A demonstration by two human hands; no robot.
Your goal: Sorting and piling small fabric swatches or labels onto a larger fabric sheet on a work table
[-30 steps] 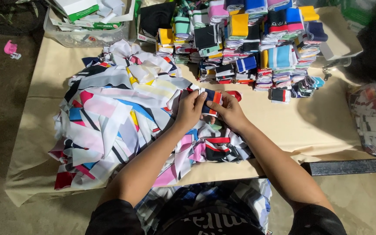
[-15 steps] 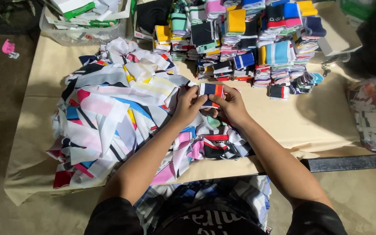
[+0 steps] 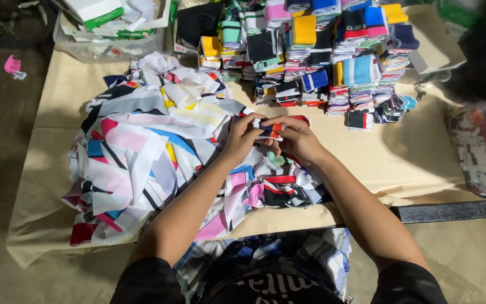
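The loose heap of printed white, pink and blue cloth pieces [image 3: 147,152] lies to my left on the desk [image 3: 423,163]. My left hand [image 3: 242,138] and right hand [image 3: 297,141] now pinch the small folded striped piece [image 3: 268,130] tighter, lifted slightly nearer the colourful folded stacks [image 3: 322,56].

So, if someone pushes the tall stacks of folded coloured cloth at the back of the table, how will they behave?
The folded stacks would probably lean and spill: they are tall, uneven and packed together. Each piece looks soft and light, like the small piece between the left hand and right hand.
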